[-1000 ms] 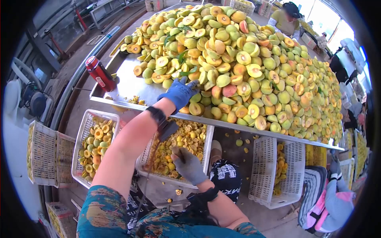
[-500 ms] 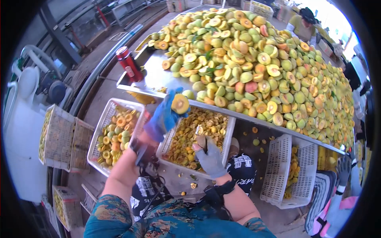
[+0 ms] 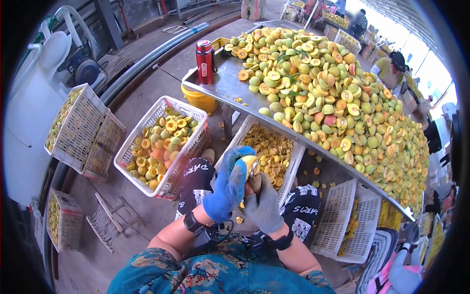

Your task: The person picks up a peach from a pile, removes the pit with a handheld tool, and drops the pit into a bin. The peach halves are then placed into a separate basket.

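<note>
While left hand (image 3: 226,188) cups the peach half (image 3: 248,164), right hand (image 3: 264,206) grips a pitting tool (image 3: 254,170); flesh looks soft, juicy, slippery, so hold by the skin side

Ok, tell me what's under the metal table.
Under the metal table: a yellow bucket and a white crate of pitted fruit pieces. The tabletop covers the crate's far end.

Fruit pile (image 3: 333,98) on table (image 3: 220,85); crates (image 3: 161,147) below
</note>
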### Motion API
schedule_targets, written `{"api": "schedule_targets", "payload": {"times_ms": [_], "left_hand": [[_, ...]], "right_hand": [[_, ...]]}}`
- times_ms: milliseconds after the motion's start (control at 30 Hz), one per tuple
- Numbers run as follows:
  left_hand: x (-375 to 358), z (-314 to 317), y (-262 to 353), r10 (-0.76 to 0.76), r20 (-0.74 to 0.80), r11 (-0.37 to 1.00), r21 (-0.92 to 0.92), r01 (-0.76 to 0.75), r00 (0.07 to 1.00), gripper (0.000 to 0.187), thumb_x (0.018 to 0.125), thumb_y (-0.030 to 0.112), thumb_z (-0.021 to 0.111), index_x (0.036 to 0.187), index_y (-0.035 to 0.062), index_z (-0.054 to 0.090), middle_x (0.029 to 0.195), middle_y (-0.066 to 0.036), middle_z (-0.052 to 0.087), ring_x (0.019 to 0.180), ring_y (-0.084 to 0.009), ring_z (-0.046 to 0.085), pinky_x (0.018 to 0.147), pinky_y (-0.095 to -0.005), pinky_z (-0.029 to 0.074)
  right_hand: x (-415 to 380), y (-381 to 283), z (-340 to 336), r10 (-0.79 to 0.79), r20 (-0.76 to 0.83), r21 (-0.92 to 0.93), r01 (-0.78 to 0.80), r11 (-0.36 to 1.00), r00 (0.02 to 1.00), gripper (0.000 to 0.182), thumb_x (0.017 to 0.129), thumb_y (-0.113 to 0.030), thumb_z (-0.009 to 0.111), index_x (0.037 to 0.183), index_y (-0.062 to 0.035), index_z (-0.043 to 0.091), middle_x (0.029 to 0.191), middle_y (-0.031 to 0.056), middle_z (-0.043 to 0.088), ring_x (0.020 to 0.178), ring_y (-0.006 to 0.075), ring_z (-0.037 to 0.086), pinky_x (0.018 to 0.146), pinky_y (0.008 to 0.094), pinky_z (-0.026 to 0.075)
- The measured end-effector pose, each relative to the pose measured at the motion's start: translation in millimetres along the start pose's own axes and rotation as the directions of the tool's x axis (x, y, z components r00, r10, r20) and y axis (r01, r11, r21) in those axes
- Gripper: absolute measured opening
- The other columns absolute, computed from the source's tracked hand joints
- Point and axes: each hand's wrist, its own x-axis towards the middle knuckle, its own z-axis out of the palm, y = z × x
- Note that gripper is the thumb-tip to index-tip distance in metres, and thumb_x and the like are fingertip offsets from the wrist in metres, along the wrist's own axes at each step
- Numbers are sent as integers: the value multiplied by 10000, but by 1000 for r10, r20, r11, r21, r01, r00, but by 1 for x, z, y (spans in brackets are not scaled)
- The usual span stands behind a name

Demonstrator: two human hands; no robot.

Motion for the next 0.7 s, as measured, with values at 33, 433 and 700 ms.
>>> {"api": "schedule_targets", "payload": {"times_ms": [33,433,700], "left_hand": [[-3,0,7,7,-2,1000,-8,-7,1000,353,1016,312,445,1192,18,530,1158,-106,529,1068,-188,522,947,-309,416],[-15,-4,26,153,12,976,153,-153,988,297,1012,238,419,1154,8,541,1113,-134,532,1020,-240,539,922,-339,425],[-14,-6,17,147,-30,970,203,-138,989,286,1005,230,432,1117,-2,556,994,-122,573,933,-221,565,847,-330,450]], "right_hand": [[-1,-6,0,7,-4,62,-7,998,1000,337,902,-231,645,1090,8,499,787,257,624,738,468,626,583,466,485],[-8,-35,-9,-5,136,-24,8,1000,991,243,861,-146,625,1021,-25,487,734,256,604,752,481,610,601,496,478],[-8,-36,-14,143,221,-144,-112,983,965,230,850,-136,618,1001,-9,499,775,257,602,757,477,606,613,522,468]]}}
